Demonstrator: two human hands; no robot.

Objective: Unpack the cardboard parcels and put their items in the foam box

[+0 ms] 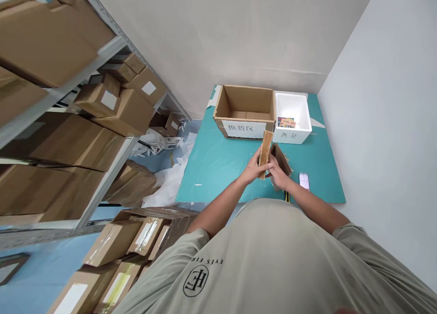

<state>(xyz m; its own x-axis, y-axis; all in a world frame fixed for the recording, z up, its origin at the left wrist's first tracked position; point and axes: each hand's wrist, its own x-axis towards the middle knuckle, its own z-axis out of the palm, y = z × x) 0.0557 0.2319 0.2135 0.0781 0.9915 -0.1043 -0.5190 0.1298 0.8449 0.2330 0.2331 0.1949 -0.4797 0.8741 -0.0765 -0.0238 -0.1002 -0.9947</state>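
A person stands over a teal mat [211, 177] with both forearms reaching out in front, and between the two hands sits a narrow strip of brown corrugated cardboard [265, 154]. The strip's long axis runs away from the person's chest toward the carton ahead, leaning slightly, with its far end just short of the carton's front wall and its near end down between the hands.

The left hand [252, 168] is partly closed, its fingers pressed against the lower part of the strip from one side. The right hand [278, 175] is curled in from the other side and grips the strip too, so the strip is held between them. Just beyond and under the right hand is a torn piece of brown cardboard [282, 164], which it seems to touch.

Ahead stands an open cardboard carton [244, 107] with a white label reading 换货区 [244, 129]. Right beside it is a white foam box [292, 116] with something colourful [287, 122] inside. A white slip of paper [304, 181] lies on the mat to the right. Steel shelving [102, 168] stacked with brown cartons runs along the left.
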